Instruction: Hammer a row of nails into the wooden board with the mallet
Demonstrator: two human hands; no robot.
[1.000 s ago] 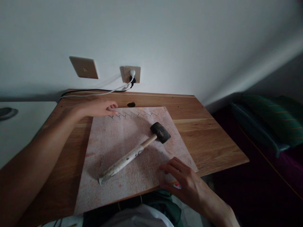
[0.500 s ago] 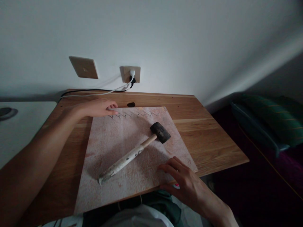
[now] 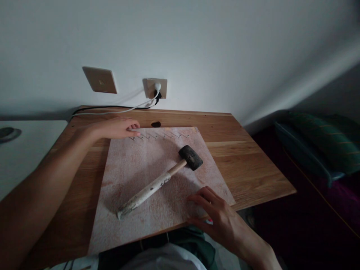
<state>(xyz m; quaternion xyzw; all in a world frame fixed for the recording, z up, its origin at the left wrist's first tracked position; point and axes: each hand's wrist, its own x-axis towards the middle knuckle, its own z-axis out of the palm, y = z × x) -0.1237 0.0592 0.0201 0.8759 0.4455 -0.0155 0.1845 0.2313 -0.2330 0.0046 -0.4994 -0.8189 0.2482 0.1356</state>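
Observation:
A pinkish flat board (image 3: 146, 176) lies on a wooden desk (image 3: 247, 165). On the board rests a mallet (image 3: 163, 178) with a black head and a worn pale handle, lying on a slant. A row of several small nails (image 3: 159, 136) stands along the board's far edge. My left hand (image 3: 118, 128) grips the board's far left corner, fingers curled together beside the first nails. At the near right corner my right hand (image 3: 216, 213) holds the board, with the fingers on top and the thumb under the edge. Neither hand touches the mallet.
A wall socket (image 3: 156, 88) with a white plug and a blank wall plate (image 3: 100, 80) sit above the desk; cables (image 3: 112, 110) run along its back edge. There is a round hole (image 3: 155, 124) in the desk. A white surface (image 3: 25, 150) adjoins on the left, dark green cushions (image 3: 317, 146) on the right.
My right hand has crept slightly left along the board's near corner. The left hand, board and mallet have not moved.

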